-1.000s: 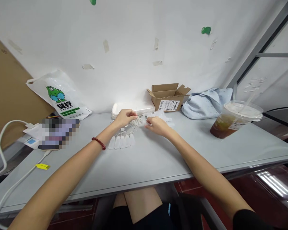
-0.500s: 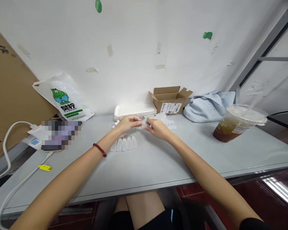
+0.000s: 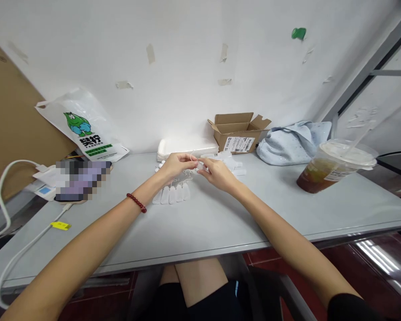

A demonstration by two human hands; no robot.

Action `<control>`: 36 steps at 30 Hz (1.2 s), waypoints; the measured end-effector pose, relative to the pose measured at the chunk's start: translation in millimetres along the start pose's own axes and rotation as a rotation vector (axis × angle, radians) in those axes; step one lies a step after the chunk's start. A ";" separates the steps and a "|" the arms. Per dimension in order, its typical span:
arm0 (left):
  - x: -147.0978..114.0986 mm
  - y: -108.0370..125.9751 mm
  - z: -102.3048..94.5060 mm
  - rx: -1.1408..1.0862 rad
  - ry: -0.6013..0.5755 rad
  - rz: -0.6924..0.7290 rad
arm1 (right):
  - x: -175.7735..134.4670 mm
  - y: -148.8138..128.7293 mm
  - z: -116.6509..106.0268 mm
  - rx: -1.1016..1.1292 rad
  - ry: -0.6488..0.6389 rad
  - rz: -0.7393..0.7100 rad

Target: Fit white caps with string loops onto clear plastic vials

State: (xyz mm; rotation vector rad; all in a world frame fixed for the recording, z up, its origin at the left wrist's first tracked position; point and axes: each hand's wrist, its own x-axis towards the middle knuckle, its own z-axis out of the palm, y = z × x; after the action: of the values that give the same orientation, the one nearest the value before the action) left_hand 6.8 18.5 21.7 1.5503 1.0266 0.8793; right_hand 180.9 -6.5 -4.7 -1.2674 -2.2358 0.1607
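Both my hands meet above the desk, fingertips almost touching. Thumb and fingers of my left hand pinch a thin white string, which loops up from the fingertips. Pinched in my right hand is a small translucent white tag, partly covered by the fingers. Below my left hand, several similar tags lie in a row with their strings pointing away from me. More whitish pieces lie beyond my right hand, partly hidden by it.
A stack of white trays and an open cardboard box stand against the wall. To the right are a blue cloth bag and a lidded drink cup. At left are a plastic bag, a blurred phone and white cables.
My fingertips have shifted slightly, and the string loop now stands out above my left fingers. The view has tilted down a little. The row of tags lies as before.
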 end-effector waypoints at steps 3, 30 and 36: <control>-0.6 -1.3 0.6 -0.030 0.016 -0.021 | -0.2 -0.9 2.2 0.040 -0.006 0.013; -38.6 -23.7 6.4 0.919 -0.063 0.426 | -2.0 -17.7 9.2 0.426 -0.268 0.250; -50.3 -25.9 4.4 0.890 -0.091 0.350 | -2.5 -11.0 -1.5 0.419 -0.474 0.164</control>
State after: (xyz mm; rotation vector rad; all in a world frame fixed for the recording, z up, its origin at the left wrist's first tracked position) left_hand -12.1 -27.2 -6.2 2.5491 1.1704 0.5794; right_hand 174.4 -14.9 -0.5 -1.2642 -2.2934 1.0295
